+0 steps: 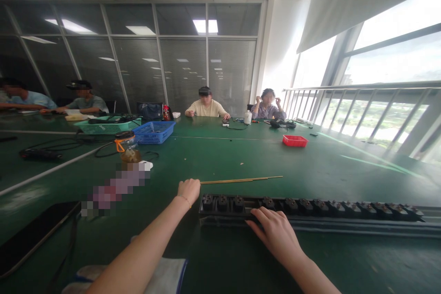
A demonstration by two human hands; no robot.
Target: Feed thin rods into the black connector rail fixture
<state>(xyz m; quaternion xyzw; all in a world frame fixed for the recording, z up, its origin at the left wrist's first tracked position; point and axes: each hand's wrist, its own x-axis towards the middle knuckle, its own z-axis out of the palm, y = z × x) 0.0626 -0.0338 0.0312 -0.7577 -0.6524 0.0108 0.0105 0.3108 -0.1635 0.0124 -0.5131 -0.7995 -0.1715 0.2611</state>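
Observation:
My left hand (189, 191) is closed around the ends of several thin brass-coloured rods (237, 180), which stick out to the right, level above the table. Below and to the right lies a long black rail (220, 221), holding a row of black blocks with metal tops (291, 204). My right hand (275, 230) rests over the rail's near side, fingers bent onto its top and thumb against the front, beside a gap in the row between two blocks. Whether those fingertips also pinch a small part is hidden.
The green table (206, 156) holds a red tray (295, 141), a blue basket (155, 132), a green basket (106, 125), a jar (129, 149) and a large phone-like black slab (37, 232). White cloth (168, 273) lies under my left forearm. Several people sit across the table.

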